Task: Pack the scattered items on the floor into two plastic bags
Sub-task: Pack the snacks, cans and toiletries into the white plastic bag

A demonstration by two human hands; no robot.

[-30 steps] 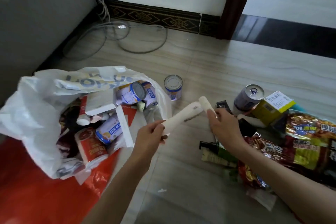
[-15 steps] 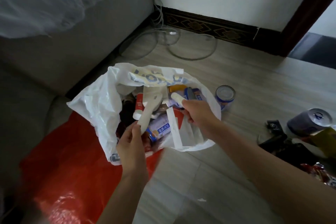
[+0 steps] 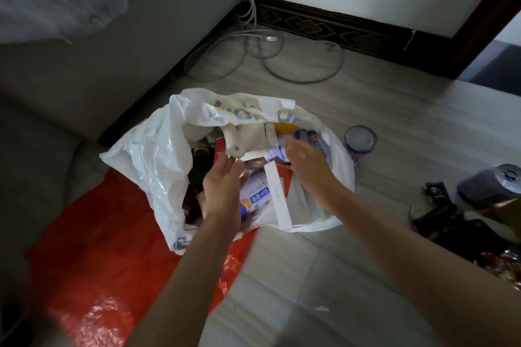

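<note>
A white plastic bag (image 3: 152,160) stands open on the floor, filled with cans, cartons and a white box (image 3: 277,194). Two cream-white tubes (image 3: 239,139) lie on top of the pile inside it. My left hand (image 3: 222,186) hovers over the bag's mouth, fingers apart, holding nothing. My right hand (image 3: 308,169) is also over the bag, open and slightly blurred. A flat red plastic bag (image 3: 98,248) lies on the floor under and in front of the white one.
A blue-and-white can (image 3: 359,144) stands on the floor right of the bag. A grey drink can (image 3: 490,186), black items (image 3: 439,205) and snack packets (image 3: 504,262) lie at the right edge. A grey sofa (image 3: 84,65) fills the left. Cables (image 3: 282,59) coil by the wall.
Both hands carried the white tubes from the floor pile into the white bag and let go of them. My view swung left toward the bag.
</note>
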